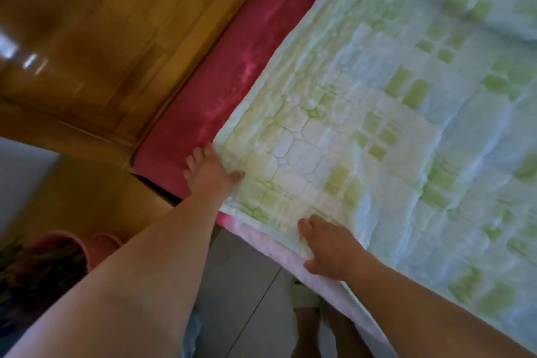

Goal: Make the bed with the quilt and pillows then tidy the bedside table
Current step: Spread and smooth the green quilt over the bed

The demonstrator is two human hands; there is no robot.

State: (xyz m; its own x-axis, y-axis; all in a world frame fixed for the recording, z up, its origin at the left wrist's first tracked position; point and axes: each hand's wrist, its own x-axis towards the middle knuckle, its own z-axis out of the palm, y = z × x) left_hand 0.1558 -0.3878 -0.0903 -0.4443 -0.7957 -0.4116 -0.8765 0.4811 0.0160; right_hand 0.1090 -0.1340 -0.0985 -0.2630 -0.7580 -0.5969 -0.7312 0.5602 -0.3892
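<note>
A pale green and blue checked quilt (392, 131) lies spread over the bed, which shows a red sheet (232, 73) along its upper edge. My left hand (207, 173) grips the quilt's corner, thumb on top and fingers tucked under the edge. My right hand (331, 247) holds the near edge of the quilt a little further along, fingers curled over the hem. A pink layer (279, 250) hangs below that edge. No pillows or bedside table are in view.
A glossy wooden headboard (101, 38) runs along the left of the bed. Grey floor tiles (247, 285) lie below the bed's edge, where my feet (308, 317) stand. Pink slippers (72, 244) and a dark patterned item sit at lower left.
</note>
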